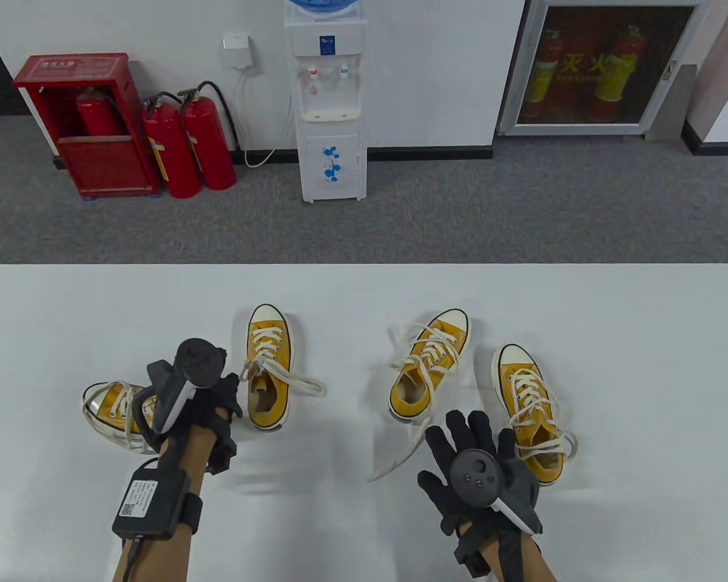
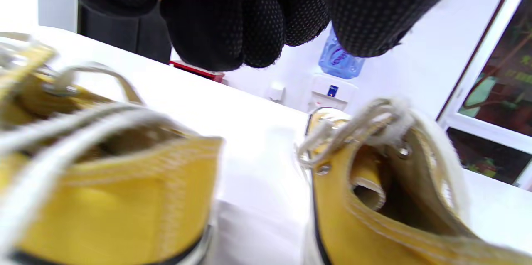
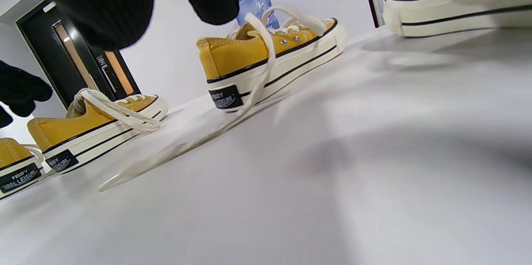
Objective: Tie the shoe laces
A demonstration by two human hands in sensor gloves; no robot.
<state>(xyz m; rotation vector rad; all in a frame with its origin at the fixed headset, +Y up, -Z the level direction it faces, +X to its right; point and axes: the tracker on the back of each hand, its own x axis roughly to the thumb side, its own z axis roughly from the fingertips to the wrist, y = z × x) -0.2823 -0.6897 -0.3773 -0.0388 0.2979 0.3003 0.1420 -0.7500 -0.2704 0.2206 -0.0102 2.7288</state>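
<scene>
1. Under both hands spreads the white table (image 1: 613, 339), carrying four yellow canvas shoes with cream laces.
2. Just ahead of the right hand (image 1: 482, 470) sits the third shoe (image 1: 428, 370), toe pointing away; its loose lace (image 1: 400, 451) trails back across the tabletop and ends just left of that hand's fingers.
3. Beside that hand, on its right, lies the fourth shoe (image 1: 531, 412), its heel close to the wrist tracker and its laces looped loosely at the top.
4. Ahead and to the right of the left hand (image 1: 218, 412) stands the second shoe (image 1: 269, 367), one lace end lying out on the far side of it from the hand.
5. To that hand's left, partly hidden by its tracker, lies the first shoe (image 1: 112, 412), tipped on its side.
6. Right hand: fingers straight and spread, hovering flat, gripping nothing.
7. Left hand: fingers hang loosely bent between the first two shoes in the wrist view, holding nothing that I can see.
</scene>
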